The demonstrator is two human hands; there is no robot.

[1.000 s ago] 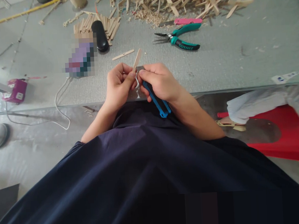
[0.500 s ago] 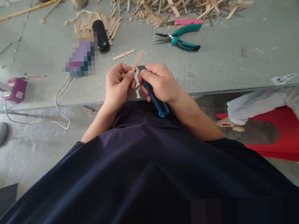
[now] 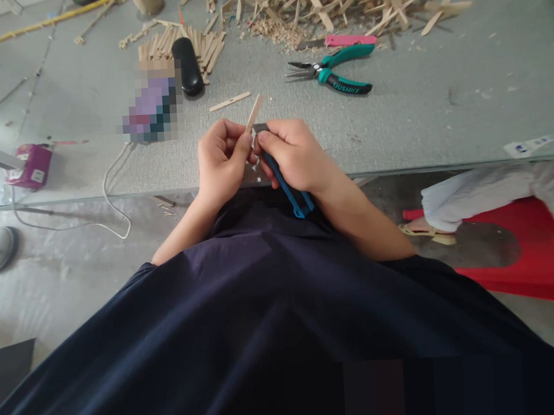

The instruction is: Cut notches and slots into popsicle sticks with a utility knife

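Observation:
Close to the table's front edge, my left hand [image 3: 223, 159] pinches a flat wooden craft stick [image 3: 255, 111], which points up and slightly right. My right hand [image 3: 297, 154] is wrapped round a blue-and-black utility knife [image 3: 291, 193], its thumb near the short grey blade [image 3: 260, 128]. The blade lies right beside the craft stick; whether the two touch I cannot tell. The lower end of the stick is hidden by my left fingers. Just beyond my left hand another craft stick [image 3: 229, 101] with small dark marks lies flat on the table.
Green-handled pliers [image 3: 332, 71] and a pink-handled blade [image 3: 350, 40] lie ahead on the right. A large heap of wooden sticks [image 3: 340, 3] with shavings [image 3: 277, 33] is behind them. At left are a black case [image 3: 187, 66], a white cable [image 3: 108, 173] and a purple box [image 3: 31, 166]. A red stool [image 3: 506, 239] stands at right.
The craft stick in my left hand has tilted and shifted a little left and down. Both hands stay nearly in place, still holding the same things.

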